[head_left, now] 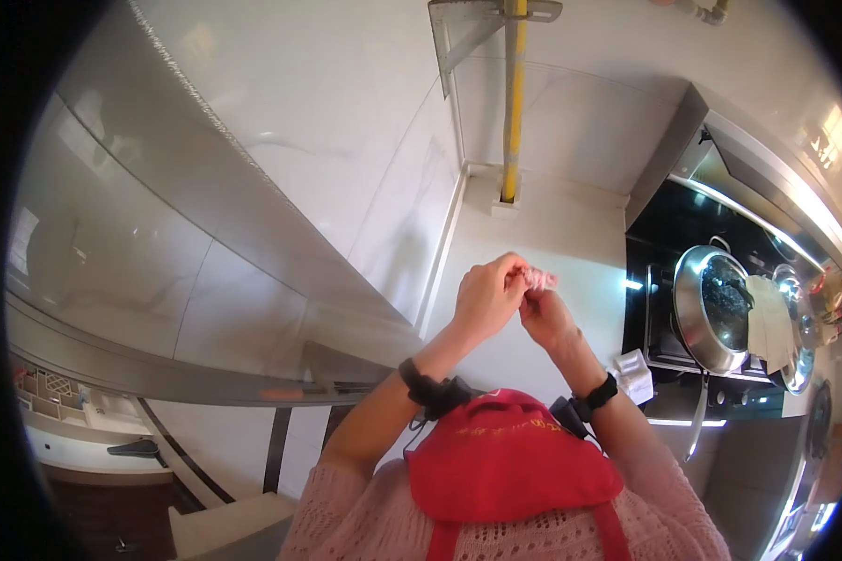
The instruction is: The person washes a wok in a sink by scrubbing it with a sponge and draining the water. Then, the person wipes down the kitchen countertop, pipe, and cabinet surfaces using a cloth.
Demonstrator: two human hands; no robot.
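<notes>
Over the white countertop point(575, 234), my two hands meet in front of my chest. Fingers bent and closed, my left hand point(486, 301) pinches a small pink crumpled thing point(539, 279), whose kind I cannot make out. From below, my right hand point(549, 323) grips the same pink thing, its fingertips partly hidden behind it. Dark bands circle both wrists.
To the right, a lidded steel pan point(690, 318) sits on the black stove point(660, 252), a beige cloth point(769, 323) lying over its edge. A white packet point(633, 376) lies beside the stove. A yellow pipe point(514, 112) rises from the counter's back corner.
</notes>
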